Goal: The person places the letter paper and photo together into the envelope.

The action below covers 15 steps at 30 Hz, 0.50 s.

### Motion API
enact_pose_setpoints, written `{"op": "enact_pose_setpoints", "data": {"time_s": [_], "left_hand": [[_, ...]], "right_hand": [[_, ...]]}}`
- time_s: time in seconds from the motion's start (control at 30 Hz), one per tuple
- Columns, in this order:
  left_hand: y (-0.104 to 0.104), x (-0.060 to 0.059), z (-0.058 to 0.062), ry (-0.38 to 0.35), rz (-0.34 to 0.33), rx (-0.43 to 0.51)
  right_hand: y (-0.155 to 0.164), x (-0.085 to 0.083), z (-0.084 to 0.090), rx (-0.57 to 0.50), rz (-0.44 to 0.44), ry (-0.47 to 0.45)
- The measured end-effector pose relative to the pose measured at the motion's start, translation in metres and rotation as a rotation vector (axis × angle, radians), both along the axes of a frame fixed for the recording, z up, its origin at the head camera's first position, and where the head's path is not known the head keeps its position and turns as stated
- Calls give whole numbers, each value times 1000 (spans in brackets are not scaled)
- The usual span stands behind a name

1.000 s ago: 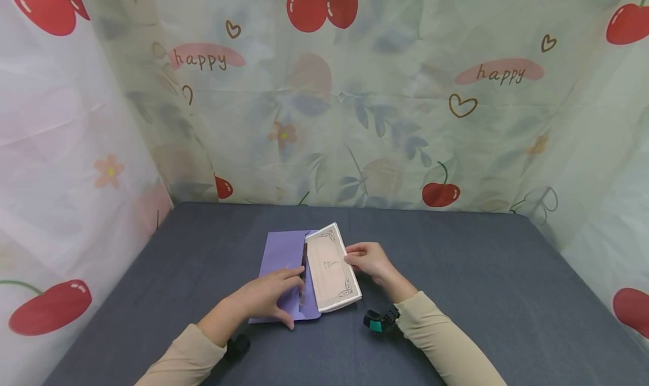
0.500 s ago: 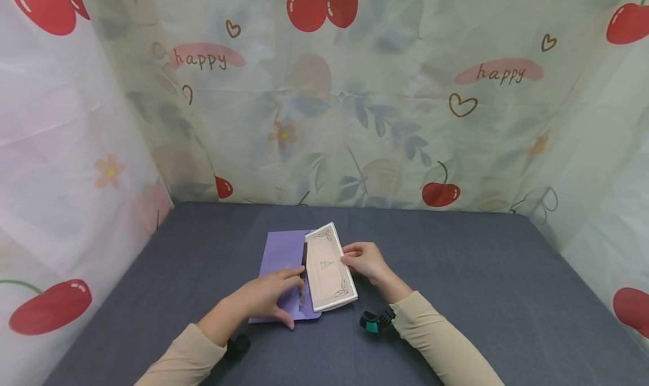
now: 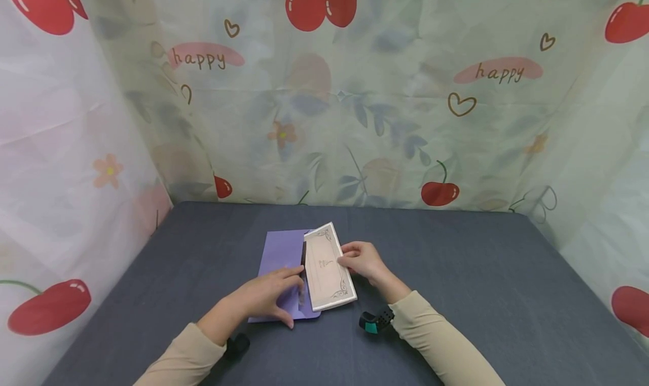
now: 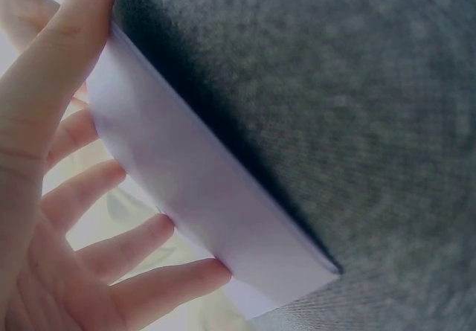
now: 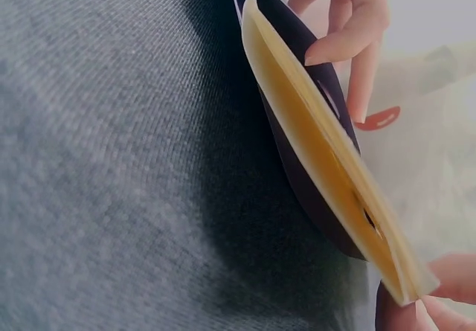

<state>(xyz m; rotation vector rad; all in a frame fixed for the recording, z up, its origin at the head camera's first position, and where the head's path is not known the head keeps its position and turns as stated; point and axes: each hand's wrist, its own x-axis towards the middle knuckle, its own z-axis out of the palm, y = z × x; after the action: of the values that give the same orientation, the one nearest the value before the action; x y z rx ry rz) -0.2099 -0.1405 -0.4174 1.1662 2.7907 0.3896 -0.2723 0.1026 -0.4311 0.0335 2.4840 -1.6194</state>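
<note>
A purple card sleeve point(image 3: 284, 248) lies flat on the table, a cut-out along its right side. Across its lower part rests my left hand point(image 3: 263, 291), fingertips at that cut-out and thumb over the near edge; the left wrist view shows these fingers point(image 4: 123, 249) spread and nearly straight along the sleeve. My right hand point(image 3: 366, 262) pinches the right edge of a cream folded card point(image 3: 324, 273) with scrollwork corners. The card tilts over the right part of the sleeve, its left edge by the cut-out. From the right wrist, the card point(image 5: 320, 141) shows layers gaping slightly apart.
A dark grey cloth covers the table point(image 3: 456, 273). Behind it and at both sides hangs a pale curtain point(image 3: 385, 93) printed with cherries and flowers. A black strap with a teal patch point(image 3: 372, 327) is at the right wrist.
My right hand and the cream card have shifted slightly left over the purple sleeve, mostly in the first half second. My left hand and the sleeve have stayed in place.
</note>
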Motion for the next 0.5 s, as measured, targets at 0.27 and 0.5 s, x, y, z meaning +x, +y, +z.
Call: {"op": "enact_pose_setpoints", "data": {"time_s": [0.27, 0.5], "left_hand": [[0, 0, 1, -2, 2, -2], [1, 1, 1, -2, 0, -7]], "right_hand": [[-1, 2, 4, 18, 17, 21], [-2, 4, 6, 20, 23, 55]]}}
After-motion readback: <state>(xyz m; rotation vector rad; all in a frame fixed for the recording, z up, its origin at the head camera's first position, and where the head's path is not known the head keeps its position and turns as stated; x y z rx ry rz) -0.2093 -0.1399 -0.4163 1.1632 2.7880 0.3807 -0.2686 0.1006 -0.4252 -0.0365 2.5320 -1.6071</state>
